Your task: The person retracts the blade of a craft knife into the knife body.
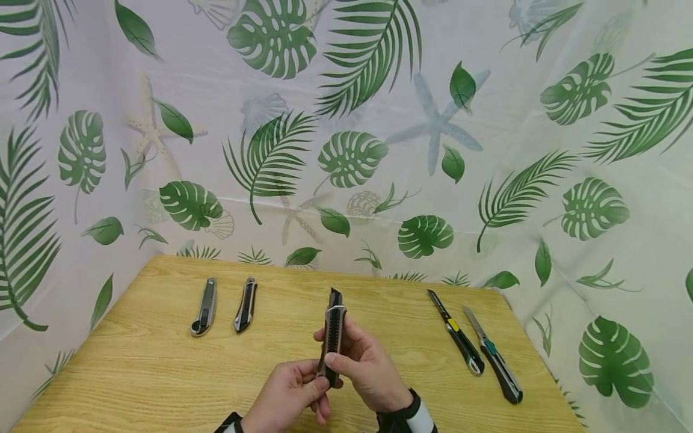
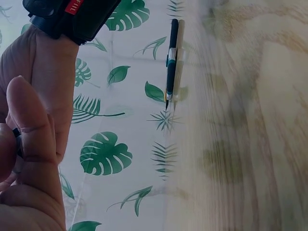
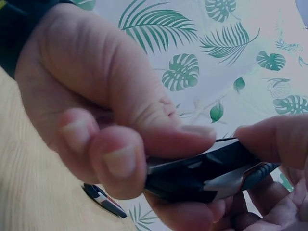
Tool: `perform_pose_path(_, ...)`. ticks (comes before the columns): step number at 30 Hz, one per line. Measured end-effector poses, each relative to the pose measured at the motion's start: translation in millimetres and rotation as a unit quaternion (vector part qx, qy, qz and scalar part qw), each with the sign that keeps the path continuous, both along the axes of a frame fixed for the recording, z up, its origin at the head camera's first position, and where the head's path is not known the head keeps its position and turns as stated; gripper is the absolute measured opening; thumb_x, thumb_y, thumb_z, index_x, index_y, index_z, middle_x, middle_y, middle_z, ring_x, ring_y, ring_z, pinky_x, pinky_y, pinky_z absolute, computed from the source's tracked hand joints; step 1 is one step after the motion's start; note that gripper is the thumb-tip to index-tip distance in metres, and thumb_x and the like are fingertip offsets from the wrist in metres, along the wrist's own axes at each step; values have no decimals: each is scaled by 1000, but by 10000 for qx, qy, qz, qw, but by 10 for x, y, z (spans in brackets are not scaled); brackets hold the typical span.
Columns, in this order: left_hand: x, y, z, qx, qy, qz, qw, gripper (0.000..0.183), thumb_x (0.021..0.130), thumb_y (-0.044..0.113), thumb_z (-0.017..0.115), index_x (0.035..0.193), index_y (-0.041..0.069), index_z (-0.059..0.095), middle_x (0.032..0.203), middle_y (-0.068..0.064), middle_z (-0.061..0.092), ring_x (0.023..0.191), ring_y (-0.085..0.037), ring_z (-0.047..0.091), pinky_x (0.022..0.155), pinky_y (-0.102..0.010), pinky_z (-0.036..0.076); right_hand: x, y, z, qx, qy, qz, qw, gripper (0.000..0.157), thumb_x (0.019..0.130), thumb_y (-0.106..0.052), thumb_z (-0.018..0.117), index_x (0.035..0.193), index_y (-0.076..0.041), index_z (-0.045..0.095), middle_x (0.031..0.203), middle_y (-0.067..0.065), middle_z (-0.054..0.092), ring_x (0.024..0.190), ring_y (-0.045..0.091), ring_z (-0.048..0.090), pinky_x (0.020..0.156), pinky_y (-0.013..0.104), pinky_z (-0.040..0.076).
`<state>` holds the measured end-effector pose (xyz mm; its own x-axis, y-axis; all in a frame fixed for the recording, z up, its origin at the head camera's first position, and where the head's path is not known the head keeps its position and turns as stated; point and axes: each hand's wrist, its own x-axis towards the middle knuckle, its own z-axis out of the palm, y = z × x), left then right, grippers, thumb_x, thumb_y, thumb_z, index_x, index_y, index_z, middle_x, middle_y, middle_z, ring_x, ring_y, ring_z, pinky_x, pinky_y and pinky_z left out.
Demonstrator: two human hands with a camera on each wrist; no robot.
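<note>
The left hand (image 1: 288, 391) pinches the near end of a dark utility knife (image 1: 334, 334), which lies between both hands, long axis pointing away from the person, blade end outermost; the right hand (image 1: 373, 364) grips its middle. Wooden worktop (image 1: 135, 373): two cutters (image 1: 205, 307) left, two longer cutters (image 1: 491, 352) right; leaf-printed sheet (image 1: 373, 198) behind.

The left hand (image 1: 292, 390) and right hand (image 1: 372, 364) are gripping a knife (image 1: 334, 334) over the table (image 1: 135, 373); two knives (image 1: 206, 305) (image 1: 246, 305) are lying to the left, two more (image 1: 456, 331) (image 1: 495, 359) to the right.
</note>
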<state>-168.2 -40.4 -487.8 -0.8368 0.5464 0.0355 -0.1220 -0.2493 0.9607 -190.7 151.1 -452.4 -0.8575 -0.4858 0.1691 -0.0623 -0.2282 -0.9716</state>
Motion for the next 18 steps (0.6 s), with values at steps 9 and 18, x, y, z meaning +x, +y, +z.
perform_pose_path(9, -6, -36, 21, -69, 170, 177, 9997, 33, 102, 18, 63, 121, -9, 66, 76, -8, 68, 67, -12, 67, 61, -28, 58, 13, -28, -72, -352, -190, 658, 9970, 77, 102, 3, 55, 164, -27, 21, 140, 10, 54, 116, 23, 59, 92, 34, 49)
perform_pose_path(18, -67, -105, 43, -510, 51, -20, 9987, 34, 104, 17, 61, 125, -9, 63, 95, -16, 72, 69, -15, 67, 62, -27, 57, -4, -11, -22, 579, -322, -314, 9973, 47, 107, -21, 57, 151, -7, 47, 129, 15, 65, 118, 26, 60, 96, 35, 46)
